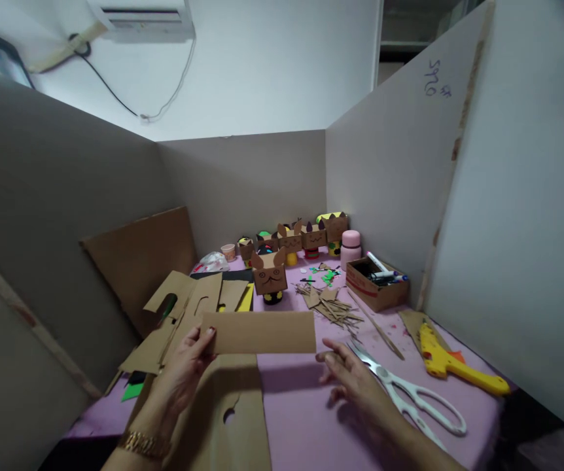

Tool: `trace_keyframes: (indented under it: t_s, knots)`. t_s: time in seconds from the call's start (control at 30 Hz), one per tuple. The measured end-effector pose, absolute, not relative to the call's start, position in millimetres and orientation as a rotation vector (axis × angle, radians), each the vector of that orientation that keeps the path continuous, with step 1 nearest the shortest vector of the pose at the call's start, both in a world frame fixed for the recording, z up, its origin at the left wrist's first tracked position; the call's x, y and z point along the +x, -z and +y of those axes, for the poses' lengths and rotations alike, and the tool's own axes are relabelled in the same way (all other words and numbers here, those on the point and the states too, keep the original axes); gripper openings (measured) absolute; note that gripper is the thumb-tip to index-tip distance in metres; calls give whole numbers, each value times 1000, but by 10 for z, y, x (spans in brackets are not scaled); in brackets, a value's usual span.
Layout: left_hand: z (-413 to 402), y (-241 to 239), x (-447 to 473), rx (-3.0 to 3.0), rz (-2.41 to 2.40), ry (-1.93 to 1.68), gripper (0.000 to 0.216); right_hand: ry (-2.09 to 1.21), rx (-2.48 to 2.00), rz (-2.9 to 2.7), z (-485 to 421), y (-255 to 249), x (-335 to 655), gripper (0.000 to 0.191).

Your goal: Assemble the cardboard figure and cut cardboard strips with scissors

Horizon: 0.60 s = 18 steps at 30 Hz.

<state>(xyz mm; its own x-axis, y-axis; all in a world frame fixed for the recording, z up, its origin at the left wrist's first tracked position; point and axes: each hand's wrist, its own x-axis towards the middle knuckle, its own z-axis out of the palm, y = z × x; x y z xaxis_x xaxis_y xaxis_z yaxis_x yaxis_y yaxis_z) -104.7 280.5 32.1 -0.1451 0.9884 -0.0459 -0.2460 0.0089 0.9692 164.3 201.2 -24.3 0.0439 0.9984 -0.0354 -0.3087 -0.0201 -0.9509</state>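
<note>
A rectangular strip of brown cardboard (265, 332) is held up level above the table. My left hand (191, 360) pinches its left end between thumb and fingers. Just off the strip's right end is my right hand (348, 373), fingers apart and nothing in them. White-handled scissors (404, 386) lie beside and partly behind my right hand, blades pointing away. Beneath my left hand a larger cardboard sheet (233, 418) with a small cut-out hole rests on the table. More cut cardboard pieces (191, 307) are stacked at the left.
Cardboard animal-head figures (269, 271) stand at the back of the pink table (296, 418). Cardboard scraps (328, 304) lie in the middle. On the right are a box of markers (375, 284), a pink bottle (351, 248) and a yellow glue gun (453, 366). Grey partitions (243, 176) enclose the table.
</note>
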Motion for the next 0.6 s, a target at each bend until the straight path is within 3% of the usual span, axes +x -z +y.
trace_keyframes:
  t_s: [0.23,0.47,0.6]
  knots:
    - [2357,-375,-835,817,1055,-1441,15,-1317,-976,-1022,1640,112,1672,33]
    - [1855,-163,-205,615,944,-1610,9,-1364,-890,-939,1197,207,1462,39]
    - [1419,109,212,603,847,-1287,20,-1384,-830,-831,1077,421,1300,41]
